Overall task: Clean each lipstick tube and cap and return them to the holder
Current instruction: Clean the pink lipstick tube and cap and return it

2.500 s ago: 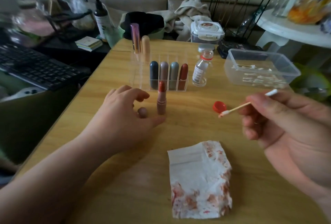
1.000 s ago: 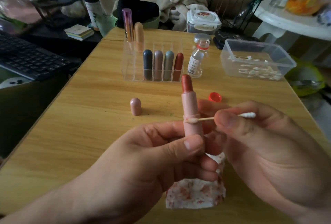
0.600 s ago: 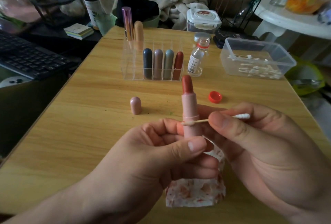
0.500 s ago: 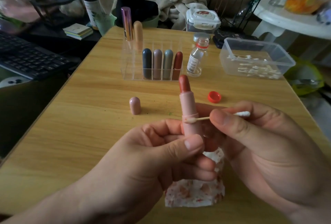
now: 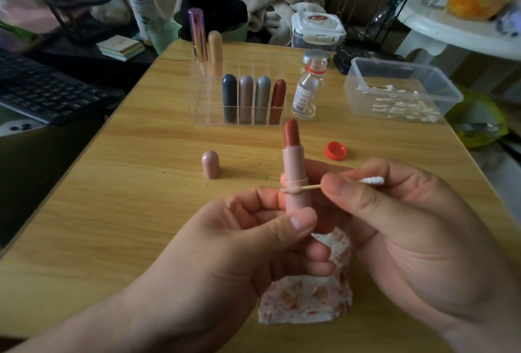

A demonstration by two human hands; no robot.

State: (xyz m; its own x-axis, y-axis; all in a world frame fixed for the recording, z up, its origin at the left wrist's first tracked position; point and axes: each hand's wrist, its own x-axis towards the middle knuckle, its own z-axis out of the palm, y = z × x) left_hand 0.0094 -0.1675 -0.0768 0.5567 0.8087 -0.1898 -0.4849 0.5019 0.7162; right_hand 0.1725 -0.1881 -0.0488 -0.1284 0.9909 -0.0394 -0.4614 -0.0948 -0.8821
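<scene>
The clear holder stands toward the far side of the table. Four capped lipsticks, dark blue, mauve, grey-green and brick red, fill the right-hand slots of its front row, and two taller lipsticks, shiny purple and peach, stand at the back left. Just right of it is a small glass bottle, with a red cap lying nearer, and a plastic box of cotton swabs sits close to the table's right edge. The left edge runs beside a keyboard. Bare wood lies between holder and hands, where only the pink cap stands upright. The left hand grips the open lipstick tube upright above the middle of the table, thumb and fingers curled round its lower part. The right hand pinches a cotton swab, whose soiled tip touches the tube's collar. The tube's base is hidden in the left hand, and the swab's stick is partly hidden by the right thumb. Both hands cover much of the stained tissue. The bottle's label is too small to read.
</scene>
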